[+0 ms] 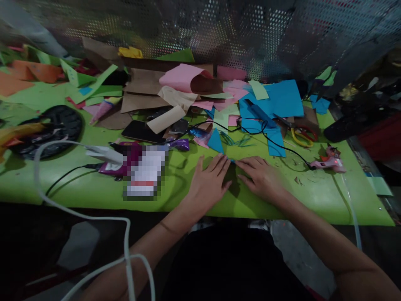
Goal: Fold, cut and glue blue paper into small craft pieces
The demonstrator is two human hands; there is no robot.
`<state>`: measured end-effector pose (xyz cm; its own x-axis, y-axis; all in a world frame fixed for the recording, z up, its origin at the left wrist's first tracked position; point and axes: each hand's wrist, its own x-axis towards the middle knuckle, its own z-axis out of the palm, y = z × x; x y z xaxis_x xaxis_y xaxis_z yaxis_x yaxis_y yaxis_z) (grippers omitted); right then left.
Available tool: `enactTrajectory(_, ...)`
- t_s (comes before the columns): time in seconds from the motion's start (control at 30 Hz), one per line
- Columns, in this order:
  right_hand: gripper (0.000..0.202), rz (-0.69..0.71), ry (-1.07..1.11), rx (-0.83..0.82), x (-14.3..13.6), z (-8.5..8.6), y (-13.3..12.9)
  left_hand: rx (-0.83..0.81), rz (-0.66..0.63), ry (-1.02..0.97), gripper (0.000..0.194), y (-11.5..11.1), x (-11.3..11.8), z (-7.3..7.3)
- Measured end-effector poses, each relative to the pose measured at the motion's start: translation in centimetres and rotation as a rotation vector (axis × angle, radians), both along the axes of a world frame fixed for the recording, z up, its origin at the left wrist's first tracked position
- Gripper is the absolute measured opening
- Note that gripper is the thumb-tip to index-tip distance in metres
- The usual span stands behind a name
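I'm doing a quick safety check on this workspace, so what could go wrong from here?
The small blue piece at the fingertips of the left hand and right hand is mostly covered, so it might slip or crease unnoticed.

The black cord from the pink device crosses the green table; snagging it could drag the device.

The scissors lie among paper; careless reaching might nick a finger.

Paper scraps [286, 98] and scissors [293, 130] mark a craft workshop.

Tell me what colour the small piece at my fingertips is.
The small piece is blue; the head view shows it.
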<state>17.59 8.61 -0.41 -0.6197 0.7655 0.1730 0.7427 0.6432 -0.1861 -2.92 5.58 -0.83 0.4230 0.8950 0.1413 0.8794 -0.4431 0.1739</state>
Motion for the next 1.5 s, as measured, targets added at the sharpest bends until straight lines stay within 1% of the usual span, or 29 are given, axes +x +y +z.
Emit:
enactTrajectory(0.13,0.039,-0.044,0.016,0.017,0.0,-0.5,0.6,0.039,0.007,-0.029,0.052,1.2,0.3,-0.3)
enactTrajectory(0.2,0.039,-0.055,0.043,0.018,0.3,-0.8,0.8,0.069,0.008,-0.057,0.05,1.3,0.5,-0.5)
enactTrajectory(0.3,0.038,-0.056,0.086,0.027,0.9,-1.1,0.8,0.128,0.017,-0.106,0.048,0.6,0.1,-0.6)
enactTrajectory(0.47,0.027,-0.008,0.133,0.013,1.3,-1.1,0.8,0.191,0.064,-0.175,0.045,-0.5,-1.1,-0.5)
enactTrajectory(0.6,0.029,0.009,0.152,-0.016,1.3,-1.0,0.7,0.157,0.1,-0.215,0.046,0.0,-1.6,-0.5)
enactTrajectory(0.73,0.033,0.033,0.144,-0.037,1.4,-1.0,0.5,0.11,0.089,-0.233,0.048,0.7,-1.4,-0.2)
enactTrajectory(0.83,0.032,0.057,0.139,-0.043,1.4,-1.1,0.5,0.069,0.089,-0.233,0.048,1.2,-1.2,0.0)
enactTrajectory(1.0,0.037,0.045,0.171,-0.051,1.3,-1.3,0.4,0.012,0.049,-0.278,0.035,1.8,-1.1,0.0)
enactTrajectory(1.13,0.044,0.021,0.198,-0.067,1.3,-1.6,0.5,0.05,0.022,-0.341,0.024,1.9,-1.1,-0.2)
enactTrajectory(1.37,0.03,-0.049,0.201,-0.001,1.4,-1.8,0.5,0.15,0.019,-0.218,0.017,1.2,-1.0,-0.8)
enactTrajectory(1.5,0.028,-0.06,0.206,0.006,1.3,-1.7,0.5,0.203,-0.017,-0.179,0.019,0.5,-1.1,-1.1)
